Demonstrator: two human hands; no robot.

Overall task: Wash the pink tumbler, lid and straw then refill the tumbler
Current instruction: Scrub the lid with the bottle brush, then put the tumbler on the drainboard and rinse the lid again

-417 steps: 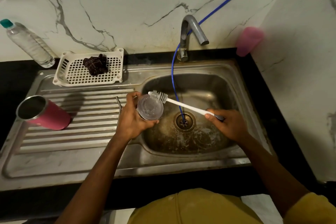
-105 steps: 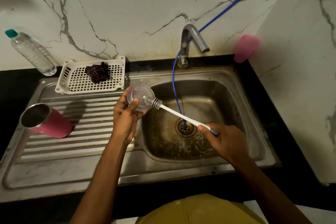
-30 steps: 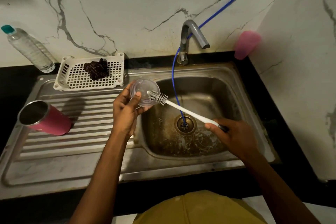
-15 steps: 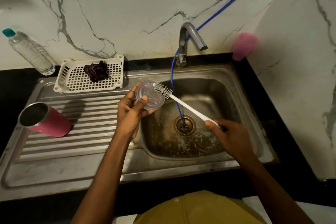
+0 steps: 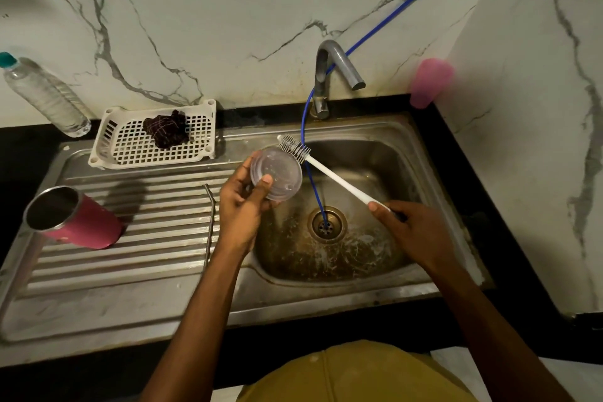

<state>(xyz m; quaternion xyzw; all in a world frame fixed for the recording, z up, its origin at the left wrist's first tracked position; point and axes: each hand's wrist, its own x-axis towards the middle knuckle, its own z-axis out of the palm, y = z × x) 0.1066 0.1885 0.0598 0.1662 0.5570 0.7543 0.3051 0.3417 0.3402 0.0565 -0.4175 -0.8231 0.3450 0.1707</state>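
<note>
The left hand point(image 5: 241, 206) pinches the lid point(image 5: 277, 173); right hand point(image 5: 414, 232) fingers grip the brush point(image 5: 336, 179), bristles at lid's 1 o'clock.

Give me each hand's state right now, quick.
Left hand: closed, holding the clear lid by its edge.
Right hand: closed, gripping the handle of the white brush, bristles at the lid's rim.
</note>
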